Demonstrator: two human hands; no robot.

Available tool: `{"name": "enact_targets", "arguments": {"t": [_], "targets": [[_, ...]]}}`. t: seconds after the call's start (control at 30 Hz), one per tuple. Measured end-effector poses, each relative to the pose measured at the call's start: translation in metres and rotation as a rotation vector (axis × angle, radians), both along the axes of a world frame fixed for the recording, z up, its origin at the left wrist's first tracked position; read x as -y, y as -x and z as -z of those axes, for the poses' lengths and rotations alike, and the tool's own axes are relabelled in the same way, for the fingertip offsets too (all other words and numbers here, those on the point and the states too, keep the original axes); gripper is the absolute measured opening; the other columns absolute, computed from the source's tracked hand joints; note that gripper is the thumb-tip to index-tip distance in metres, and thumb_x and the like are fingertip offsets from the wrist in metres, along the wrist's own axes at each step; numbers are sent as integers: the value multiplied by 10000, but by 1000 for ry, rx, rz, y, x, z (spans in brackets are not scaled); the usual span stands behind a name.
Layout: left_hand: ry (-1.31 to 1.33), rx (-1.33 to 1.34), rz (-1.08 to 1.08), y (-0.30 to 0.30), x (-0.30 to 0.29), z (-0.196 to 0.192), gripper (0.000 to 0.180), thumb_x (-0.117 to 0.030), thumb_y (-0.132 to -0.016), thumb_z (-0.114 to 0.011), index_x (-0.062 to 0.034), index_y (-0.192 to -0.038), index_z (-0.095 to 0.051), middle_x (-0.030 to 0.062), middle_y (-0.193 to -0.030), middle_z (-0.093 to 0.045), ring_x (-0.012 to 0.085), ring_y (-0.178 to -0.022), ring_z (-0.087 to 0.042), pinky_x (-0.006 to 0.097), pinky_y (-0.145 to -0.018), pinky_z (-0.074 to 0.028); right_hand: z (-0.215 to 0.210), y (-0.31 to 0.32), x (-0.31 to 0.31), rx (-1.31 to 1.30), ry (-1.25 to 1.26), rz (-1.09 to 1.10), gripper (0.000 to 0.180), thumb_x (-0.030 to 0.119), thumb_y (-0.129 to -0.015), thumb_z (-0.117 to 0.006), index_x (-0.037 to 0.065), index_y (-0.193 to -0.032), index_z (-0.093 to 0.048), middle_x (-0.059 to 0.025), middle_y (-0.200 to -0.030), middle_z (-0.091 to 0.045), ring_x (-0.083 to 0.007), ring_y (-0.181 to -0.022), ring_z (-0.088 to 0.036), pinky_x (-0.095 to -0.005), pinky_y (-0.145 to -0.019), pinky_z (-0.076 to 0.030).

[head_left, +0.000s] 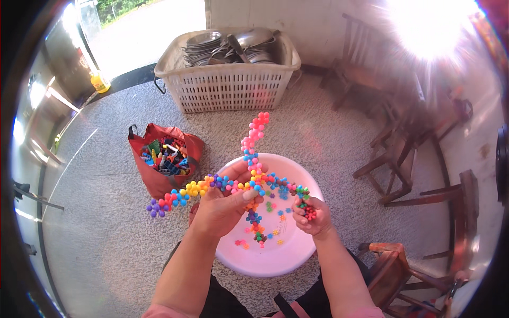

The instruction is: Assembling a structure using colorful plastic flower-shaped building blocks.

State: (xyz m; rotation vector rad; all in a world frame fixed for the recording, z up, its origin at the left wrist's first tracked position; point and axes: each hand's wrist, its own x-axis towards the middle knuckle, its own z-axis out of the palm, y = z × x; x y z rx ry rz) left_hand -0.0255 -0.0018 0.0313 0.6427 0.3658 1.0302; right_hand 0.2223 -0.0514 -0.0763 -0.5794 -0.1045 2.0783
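Observation:
A cross-shaped toy built of linked flower-shaped plastic pieces (196, 188) hangs over the pink basin (297, 250). Its four arms run in blocks of pink, yellow, purple, blue, orange, green and red. My left hand (218, 212) is closed around the middle, thumb in front and fingers partly hidden behind. With its fingers curled, my right hand (317, 220) grips the end of the right arm, where red and green pieces show. One arm points away from me, and another dangles toward the basin. Several loose flower pieces (281, 213) lie in the basin.
A red bag (154, 183) full of mixed toy parts stands left of the basin. Beyond it is a white plastic basket (228, 90) with metal bowls and pans. Wooden chairs (389, 270) are on the right. A yellow bottle (98, 82) stands by the doorway.

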Motion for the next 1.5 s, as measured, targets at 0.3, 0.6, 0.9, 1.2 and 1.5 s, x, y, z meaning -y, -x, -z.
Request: {"name": "enact_targets", "arguments": {"t": [0.3, 0.6, 0.9, 1.2, 1.5], "targets": [[41, 81, 10, -18, -4, 4, 408, -14, -796, -593, 2, -1176, -445, 106, -1100, -544, 157, -863, -576, 274, -751, -483, -80, -7, 2, 281, -86, 116, 268, 93, -861, -461, -13, -1107, -478, -76, -733, -562, -55, -441, -413, -163, -330, -314], [77, 85, -75, -23, -13, 14, 415, -19, -813, -580, -3, -1199, -427, 104, -1153, -508, 163, -898, -555, 294, -777, -466, -91, 8, -11, 357, -136, -72, 154, 66, -844, -520, -12, -971, -560, -105, -771, -599, -82, -447, -446, -173, -351, -330], [112, -69, 48, -39, -3, 20, 436, -18, -815, -583, -3, -1212, -405, 75, -1119, -523, 145, -901, -564, 266, -772, -474, -111, 15, -2, 453, -142, 182, 161, 65, -851, -523, 39, -1004, -566, -81, -731, -584, -78, -446, -454, -183, -348, -343], [160, -76, 17, -55, 12, 15, 492, -7, -812, -587, -13, -1259, -379, 68, -1069, -535, 155, -944, -563, 284, -833, -471, -105, 9, 4, 483, -162, 355, 220, 73, -848, -526, 43, -1066, -545, -31, -708, -532, -65, -475, -429, -189, -399, -328], [149, -165, 38, -65, 8, 17, 507, -15, -793, -624, -10, -1245, -395, 57, -1036, -545, 149, -1001, -540, 283, -885, -438, -110, 6, 5, 454, -248, 304, 201, 40, -837, -531, 10, -1034, -554, -37, -697, -547, -56, -466, -441, -182, -393, -314]]}}
